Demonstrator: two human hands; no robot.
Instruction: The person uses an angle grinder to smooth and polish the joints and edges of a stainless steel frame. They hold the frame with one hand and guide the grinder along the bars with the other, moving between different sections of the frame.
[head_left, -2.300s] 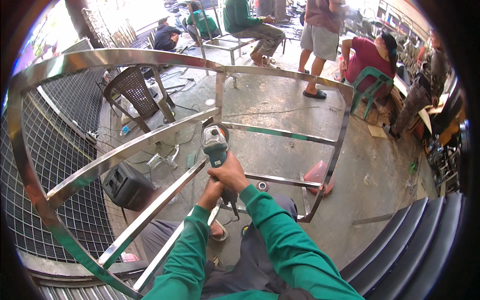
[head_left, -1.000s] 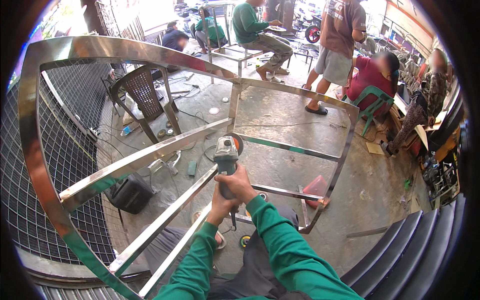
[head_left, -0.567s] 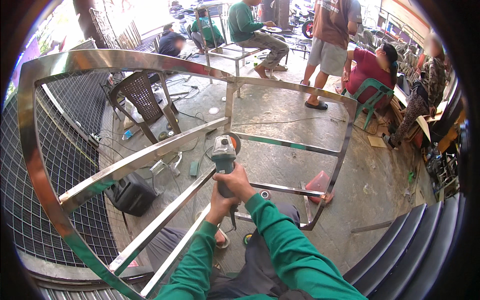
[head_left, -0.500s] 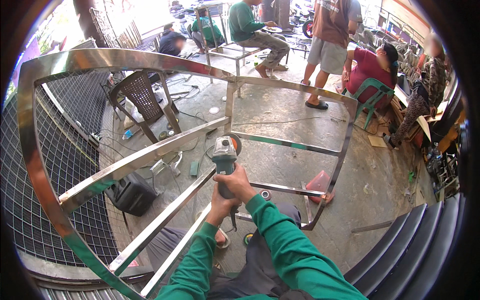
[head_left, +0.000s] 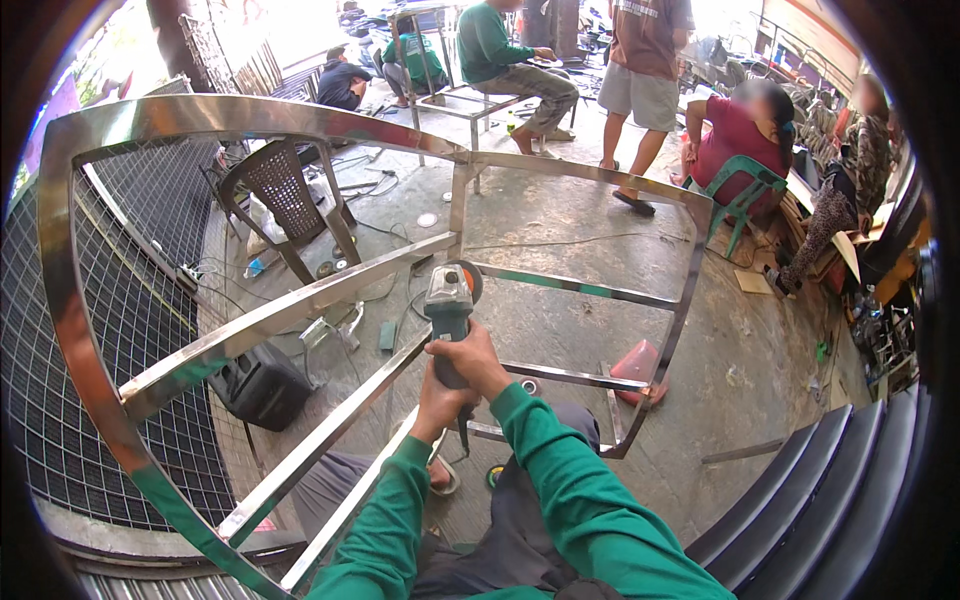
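Note:
Both my hands are closed around an angle grinder point(head_left: 448, 310) with a teal body, a silver gear head and an orange-edged disc. My right hand point(head_left: 478, 362) grips the body from the right, thumb across the top. Lower down, my left hand point(head_left: 440, 404) wraps the rear of the body, and the cord hangs below it. The disc is close to the middle upright of a large shiny metal frame point(head_left: 290, 297) with curved outer edges and several crossbars; I cannot tell whether they touch.
A dark plastic chair point(head_left: 285, 190) and a black speaker point(head_left: 262, 388) stand beyond the frame at left. Cables lie on the concrete floor point(head_left: 560, 235). Right of the frame is a red plastic object point(head_left: 638, 370). Black curved slats point(head_left: 800, 500) fill the lower right. Several people sit or stand at the back.
The standing person in the brown shirt has shifted slightly left and turned. My hands and the grinder stay nearly in place on the frame's middle area.

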